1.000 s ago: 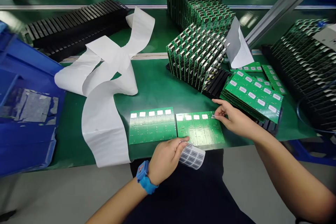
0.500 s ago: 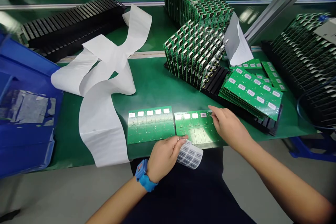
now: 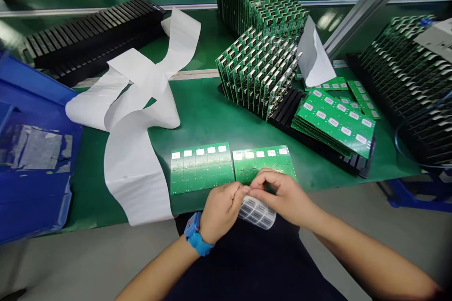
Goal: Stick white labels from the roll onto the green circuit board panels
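My left hand [image 3: 222, 211], with a blue watch on its wrist, is closed on a strip of printed labels [image 3: 259, 214] that curls down over my lap. Thumb and fingertips of my right hand [image 3: 278, 193] pinch at the strip's upper edge, right beside my left thumb; the label between them is mostly hidden. Just beyond the hands, two green circuit boards lie side by side. The left board [image 3: 201, 171] has a row of white labels along its far edge. A similar row sits on the right board [image 3: 263, 162], whose near part is covered by my right hand.
Crumpled white backing paper [image 3: 136, 164] trails across the left of the green table [image 3: 197, 103]. A blue bin [image 3: 35, 188] stands far left, near a black slotted rack [image 3: 95, 37]. Upright boards [image 3: 257, 70] fill another rack; labelled boards [image 3: 335, 122] lie stacked at right.
My right hand has moved left and nearer, from the right board's far edge to the label strip. A label now shows at that board's right end. My left hand keeps its hold.
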{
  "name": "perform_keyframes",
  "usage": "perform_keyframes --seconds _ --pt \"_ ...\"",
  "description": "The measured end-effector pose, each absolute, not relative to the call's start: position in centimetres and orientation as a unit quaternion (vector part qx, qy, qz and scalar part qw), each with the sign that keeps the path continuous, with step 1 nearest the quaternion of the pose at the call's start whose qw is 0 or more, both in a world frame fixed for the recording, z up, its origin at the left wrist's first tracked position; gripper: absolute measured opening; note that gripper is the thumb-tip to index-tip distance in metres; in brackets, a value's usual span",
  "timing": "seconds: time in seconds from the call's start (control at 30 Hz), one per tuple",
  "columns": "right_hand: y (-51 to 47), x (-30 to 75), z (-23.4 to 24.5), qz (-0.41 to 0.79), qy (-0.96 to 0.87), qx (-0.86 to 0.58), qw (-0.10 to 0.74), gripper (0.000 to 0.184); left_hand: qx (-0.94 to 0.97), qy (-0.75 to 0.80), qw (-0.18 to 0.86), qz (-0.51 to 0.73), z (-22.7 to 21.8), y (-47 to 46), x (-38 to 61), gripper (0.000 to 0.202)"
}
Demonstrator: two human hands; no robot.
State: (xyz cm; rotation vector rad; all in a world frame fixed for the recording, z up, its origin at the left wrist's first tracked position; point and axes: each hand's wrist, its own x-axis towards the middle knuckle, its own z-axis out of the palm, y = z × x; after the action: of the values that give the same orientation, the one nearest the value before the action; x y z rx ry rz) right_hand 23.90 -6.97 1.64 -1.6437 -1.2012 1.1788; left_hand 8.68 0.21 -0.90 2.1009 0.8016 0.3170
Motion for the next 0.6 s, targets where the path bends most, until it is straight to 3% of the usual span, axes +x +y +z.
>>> perform_keyframes --seconds 0.17,0.37,0.6 --pt "-7.6 28.8 2.1 0.479 -0.393 -0.664 0.418 0.023 0.824 0.308 0.454 0.14 -1.0 0.3 8.7 0.035" --pt "-8.2 35.7 1.7 0.505 -0.487 -0.695 0.158 0.031 0.829 0.29 0.458 0.134 -1.0 0.2 8.6 0.022" --pt "-7.3 35.4 1.2 0.458 -0.522 -0.715 0.077 0.026 0.836 0.294 0.447 0.121 -1.3 0.2 8.7 0.023"
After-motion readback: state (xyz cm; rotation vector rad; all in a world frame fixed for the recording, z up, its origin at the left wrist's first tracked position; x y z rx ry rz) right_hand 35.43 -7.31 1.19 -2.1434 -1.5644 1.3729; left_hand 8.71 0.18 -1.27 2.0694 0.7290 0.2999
